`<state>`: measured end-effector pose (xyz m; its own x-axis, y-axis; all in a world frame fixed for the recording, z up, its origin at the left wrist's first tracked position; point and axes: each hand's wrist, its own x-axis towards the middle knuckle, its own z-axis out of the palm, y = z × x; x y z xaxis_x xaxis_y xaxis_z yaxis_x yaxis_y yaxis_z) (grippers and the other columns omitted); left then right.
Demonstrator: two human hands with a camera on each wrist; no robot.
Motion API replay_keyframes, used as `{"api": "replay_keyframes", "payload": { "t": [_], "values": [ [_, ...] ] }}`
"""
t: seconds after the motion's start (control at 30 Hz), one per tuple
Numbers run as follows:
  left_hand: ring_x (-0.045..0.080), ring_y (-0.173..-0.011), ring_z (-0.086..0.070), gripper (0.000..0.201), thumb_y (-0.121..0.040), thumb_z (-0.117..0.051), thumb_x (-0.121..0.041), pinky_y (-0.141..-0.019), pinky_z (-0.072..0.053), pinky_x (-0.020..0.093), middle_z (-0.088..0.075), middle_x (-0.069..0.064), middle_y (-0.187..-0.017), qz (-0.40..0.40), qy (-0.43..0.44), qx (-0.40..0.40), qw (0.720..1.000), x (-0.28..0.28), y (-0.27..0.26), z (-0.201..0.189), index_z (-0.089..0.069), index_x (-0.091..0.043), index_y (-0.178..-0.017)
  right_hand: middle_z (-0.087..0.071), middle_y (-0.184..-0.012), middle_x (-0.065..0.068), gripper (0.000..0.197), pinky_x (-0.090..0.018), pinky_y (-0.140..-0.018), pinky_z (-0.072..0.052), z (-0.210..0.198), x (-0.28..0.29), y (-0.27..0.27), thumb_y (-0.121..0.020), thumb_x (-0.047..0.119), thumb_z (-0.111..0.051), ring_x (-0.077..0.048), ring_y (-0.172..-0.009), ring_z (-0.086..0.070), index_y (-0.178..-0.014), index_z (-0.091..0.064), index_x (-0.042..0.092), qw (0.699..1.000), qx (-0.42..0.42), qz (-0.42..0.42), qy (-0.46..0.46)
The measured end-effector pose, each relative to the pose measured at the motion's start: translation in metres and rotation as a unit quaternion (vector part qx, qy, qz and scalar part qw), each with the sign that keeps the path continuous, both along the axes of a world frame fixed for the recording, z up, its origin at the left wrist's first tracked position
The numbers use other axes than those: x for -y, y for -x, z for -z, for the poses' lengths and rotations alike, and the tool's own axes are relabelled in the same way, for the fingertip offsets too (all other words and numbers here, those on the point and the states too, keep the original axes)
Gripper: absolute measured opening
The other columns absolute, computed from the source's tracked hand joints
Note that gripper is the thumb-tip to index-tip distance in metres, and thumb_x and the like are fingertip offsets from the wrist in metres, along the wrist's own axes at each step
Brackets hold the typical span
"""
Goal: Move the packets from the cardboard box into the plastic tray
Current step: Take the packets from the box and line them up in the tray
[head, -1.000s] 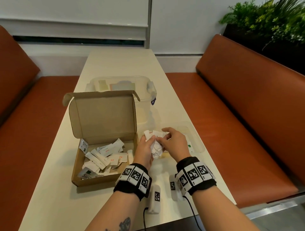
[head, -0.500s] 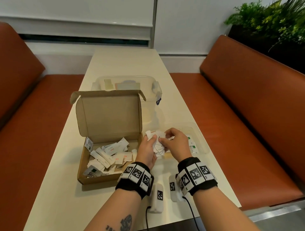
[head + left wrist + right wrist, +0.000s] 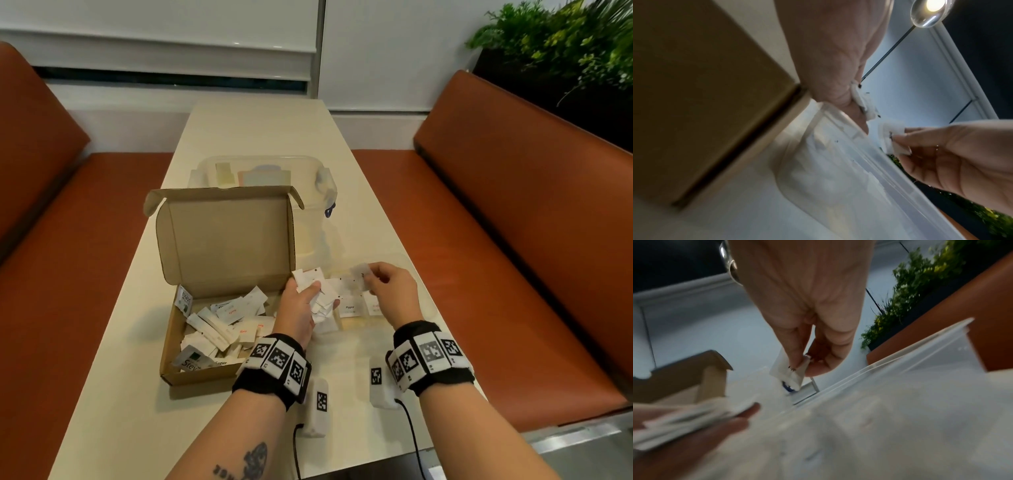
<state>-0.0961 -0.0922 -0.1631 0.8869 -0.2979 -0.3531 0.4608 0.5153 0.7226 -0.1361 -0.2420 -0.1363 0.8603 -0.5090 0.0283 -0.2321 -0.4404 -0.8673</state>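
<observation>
The open cardboard box (image 3: 205, 371) sits left of centre with several white packets (image 3: 224, 325) inside. My left hand (image 3: 301, 301) grips a bunch of packets (image 3: 313, 286) just right of the box, over the clear plastic tray (image 3: 416, 270). My right hand (image 3: 383, 284) pinches one white packet (image 3: 361, 275) above the tray; the same packet (image 3: 790, 374) shows between thumb and finger in the right wrist view, and the packet (image 3: 893, 138) also shows in the left wrist view. Two packets (image 3: 361, 306) lie in the tray.
A clear lidded plastic tub (image 3: 263, 174) stands behind the box. Orange benches (image 3: 496, 240) flank the long cream table (image 3: 260, 126). Plants (image 3: 561, 41) fill the back right corner. Two white tagged devices with cables (image 3: 318, 407) lie near the table's front edge.
My right hand has drawn one packet away from the bunch and moved right, over the tray. The left hand keeps hold of the bunch.
</observation>
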Motion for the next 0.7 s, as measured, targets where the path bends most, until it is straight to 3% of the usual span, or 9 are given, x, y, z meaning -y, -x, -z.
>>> {"api": "replay_keyframes", "payload": {
  "t": [0.17, 0.4, 0.5, 0.6, 0.7],
  "values": [
    [0.029, -0.091, -0.066, 0.026, -0.095, -0.048, 0.001, -0.061, -0.06, 0.035, -0.063, 0.018, -0.11, 0.003, -0.009, 0.006, 1.0, 0.0, -0.001, 0.004, -0.051, -0.006, -0.121, -0.068, -0.083, -0.006, 0.011, -0.015, -0.066, -0.043, 0.013, 0.003, -0.002, -0.083, 0.003, -0.064, -0.016, -0.076, -0.061, -0.09, -0.067, 0.011, 0.992, -0.073, -0.068, 0.071],
    [0.029, -0.09, -0.064, 0.033, -0.095, -0.048, 0.001, -0.086, -0.051, 0.047, -0.063, 0.016, -0.107, 0.008, -0.063, 0.024, 0.998, 0.001, -0.003, 0.003, -0.048, -0.003, -0.128, -0.071, -0.094, -0.004, 0.016, -0.018, -0.076, -0.039, 0.032, -0.004, -0.01, -0.087, 0.005, -0.059, -0.013, -0.082, -0.059, -0.093, -0.073, 0.011, 0.971, -0.129, -0.131, 0.151],
    [0.026, -0.088, -0.065, 0.033, -0.095, -0.049, 0.0, -0.086, -0.051, 0.044, -0.065, 0.014, -0.105, 0.005, -0.08, 0.028, 0.996, 0.001, -0.003, 0.004, -0.049, -0.005, -0.128, -0.069, -0.093, -0.003, 0.016, -0.018, -0.078, -0.039, 0.035, -0.004, -0.01, -0.086, 0.005, -0.06, -0.014, -0.084, -0.058, -0.091, -0.074, 0.011, 0.972, -0.127, -0.128, 0.152],
    [0.022, -0.083, -0.066, 0.032, -0.094, -0.051, -0.002, -0.084, -0.052, 0.042, -0.066, 0.009, -0.097, 0.005, -0.089, 0.031, 0.996, 0.0, -0.003, 0.004, -0.051, -0.006, -0.126, -0.055, -0.09, 0.0, 0.018, -0.022, -0.082, -0.038, 0.037, -0.003, -0.011, -0.087, 0.005, -0.059, -0.013, -0.086, -0.05, -0.093, -0.074, 0.013, 0.968, -0.128, -0.128, 0.174],
    [0.02, -0.084, -0.066, 0.033, -0.094, -0.051, -0.002, -0.079, -0.054, 0.037, -0.066, 0.008, -0.099, 0.007, -0.095, 0.029, 0.995, -0.001, -0.003, 0.004, -0.051, -0.007, -0.127, -0.05, -0.088, 0.0, 0.019, -0.021, -0.081, -0.036, 0.038, -0.003, -0.012, -0.086, 0.003, -0.06, -0.013, -0.086, -0.048, -0.092, -0.075, 0.012, 0.97, -0.12, -0.123, 0.173]
  ]
}}
